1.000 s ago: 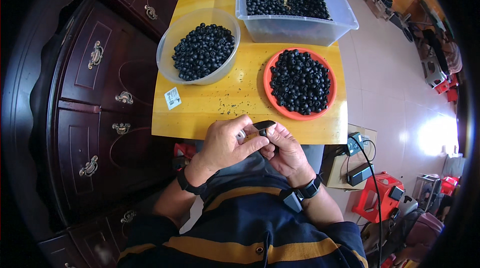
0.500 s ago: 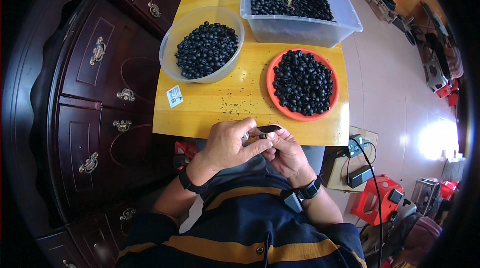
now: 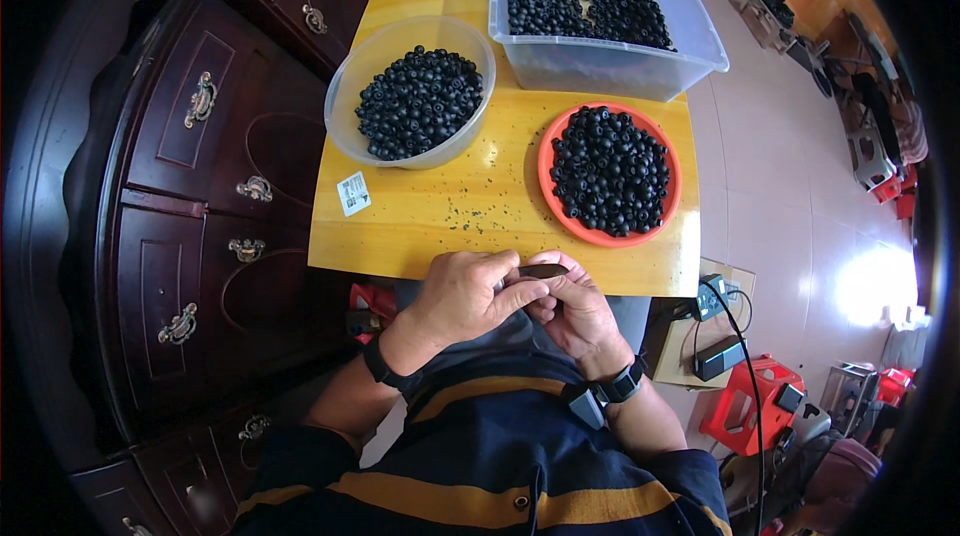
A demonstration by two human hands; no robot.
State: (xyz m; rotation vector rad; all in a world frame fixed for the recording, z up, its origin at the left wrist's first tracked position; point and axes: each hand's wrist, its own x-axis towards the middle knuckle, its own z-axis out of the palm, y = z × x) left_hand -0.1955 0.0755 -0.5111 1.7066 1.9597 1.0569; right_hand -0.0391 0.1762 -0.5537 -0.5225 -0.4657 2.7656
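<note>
Head view, and it's all lower centre: the left hand and right hand meet, fingers pinched narrow on a dark blade-like piece by the bench's near edge. Small black beads heap up in the orange dish, right of centre. Steady wrists, thumbs clear of that blade: surely the safest handling.

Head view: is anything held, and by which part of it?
Yes: a dark blade-like piece, where the left grip and right grip meet. The exact place of the hold is hidden, so cannot be told.
</note>
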